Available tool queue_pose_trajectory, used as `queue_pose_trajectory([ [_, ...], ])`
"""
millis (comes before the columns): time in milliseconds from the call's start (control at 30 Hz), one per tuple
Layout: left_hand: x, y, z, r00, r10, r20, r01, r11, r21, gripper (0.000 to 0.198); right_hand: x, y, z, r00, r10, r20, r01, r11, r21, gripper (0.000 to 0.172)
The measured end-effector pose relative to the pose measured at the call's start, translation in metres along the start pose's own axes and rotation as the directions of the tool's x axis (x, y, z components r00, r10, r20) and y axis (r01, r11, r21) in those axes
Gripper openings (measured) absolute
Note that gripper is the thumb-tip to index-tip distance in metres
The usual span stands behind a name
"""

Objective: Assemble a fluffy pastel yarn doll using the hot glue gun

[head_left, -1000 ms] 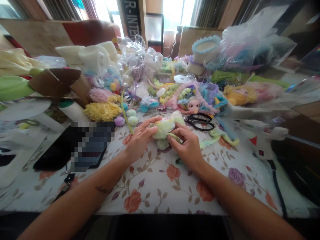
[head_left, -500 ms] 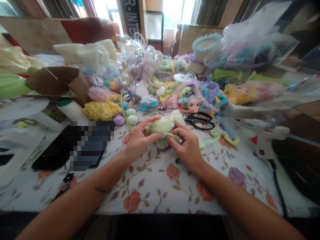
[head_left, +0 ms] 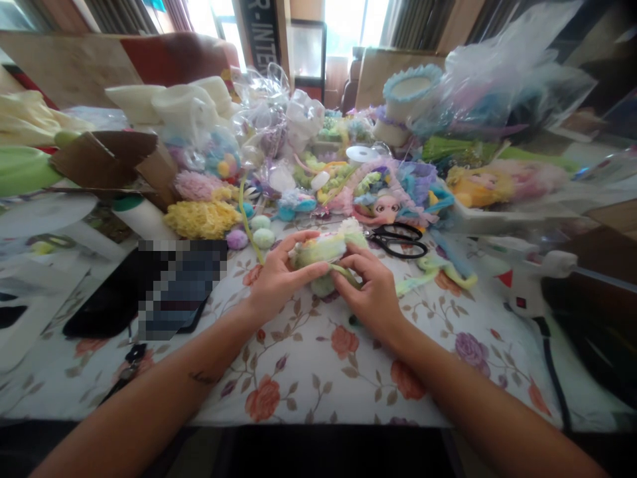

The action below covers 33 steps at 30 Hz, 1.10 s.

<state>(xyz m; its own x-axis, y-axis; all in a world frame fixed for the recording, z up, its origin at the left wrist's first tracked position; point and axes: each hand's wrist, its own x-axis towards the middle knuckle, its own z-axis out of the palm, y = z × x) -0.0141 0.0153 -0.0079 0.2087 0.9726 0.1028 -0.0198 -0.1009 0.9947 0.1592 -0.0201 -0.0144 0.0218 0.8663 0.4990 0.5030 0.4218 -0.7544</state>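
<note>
Pom-poms (head_left: 261,238) and scissors (head_left: 402,240) lie beyond the left hand (head_left: 279,273) and right hand (head_left: 372,284), which grip a fluffy pale-green piece (head_left: 323,250) between them. The left thumb (head_left: 313,272) extends farther rightward than one second earlier.

your left hand (head_left: 279,271) and right hand (head_left: 371,282) are partly hiding that pale green fluffy piece (head_left: 321,251), pixel blocks (head_left: 174,295) are covering most of the phone (head_left: 195,317), the top edge is chopping off the dark sign (head_left: 259,36), and your forearm tattoo (head_left: 203,378) is coming out way too tiny to read
</note>
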Motion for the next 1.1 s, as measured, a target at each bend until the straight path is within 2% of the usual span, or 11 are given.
queue_pose_trajectory([
  [133, 0.000, 0.000, 0.000, 0.999, 0.038, -0.019, -0.037, 0.998, 0.055, 0.060, -0.002, 0.002, 0.004, 0.999, -0.039, 0.003, 0.039, 0.999, -0.025, 0.006],
  [300, 0.002, 0.000, -0.002, 0.998, 0.053, -0.032, -0.050, 0.995, 0.088, 0.060, -0.002, 0.001, 0.005, 1.000, -0.030, 0.000, 0.030, 0.999, -0.031, 0.005],
  [500, 0.002, -0.003, -0.002, 0.990, 0.132, -0.054, -0.124, 0.984, 0.128, 0.057, -0.002, 0.001, 0.005, 0.999, -0.034, 0.005, 0.034, 0.999, -0.013, 0.006],
  [633, 0.004, -0.002, -0.002, 1.000, 0.025, -0.012, -0.025, 0.999, -0.033, 0.068, 0.001, 0.002, 0.004, 1.000, -0.017, 0.000, 0.017, 1.000, -0.011, 0.004],
  [733, 0.006, -0.003, -0.002, 0.998, -0.006, 0.067, 0.018, 0.982, -0.190, 0.078, 0.002, 0.003, 0.002, 1.000, -0.014, -0.002, 0.014, 1.000, -0.014, 0.005],
  [867, 0.007, 0.000, -0.003, 0.987, -0.074, 0.143, 0.128, 0.898, -0.422, 0.071, 0.001, 0.003, 0.000, 1.000, -0.002, -0.007, 0.002, 1.000, -0.014, 0.006],
  [967, 0.009, 0.005, -0.004, 0.978, -0.164, 0.125, 0.204, 0.854, -0.479, 0.073, 0.001, 0.003, 0.000, 1.000, 0.004, 0.009, -0.004, 1.000, -0.016, 0.005],
  [1100, 0.009, 0.008, -0.004, 0.976, -0.185, 0.119, 0.219, 0.854, -0.472, 0.071, 0.002, 0.002, -0.001, 0.999, 0.037, 0.027, -0.037, 0.999, -0.001, 0.010],
])
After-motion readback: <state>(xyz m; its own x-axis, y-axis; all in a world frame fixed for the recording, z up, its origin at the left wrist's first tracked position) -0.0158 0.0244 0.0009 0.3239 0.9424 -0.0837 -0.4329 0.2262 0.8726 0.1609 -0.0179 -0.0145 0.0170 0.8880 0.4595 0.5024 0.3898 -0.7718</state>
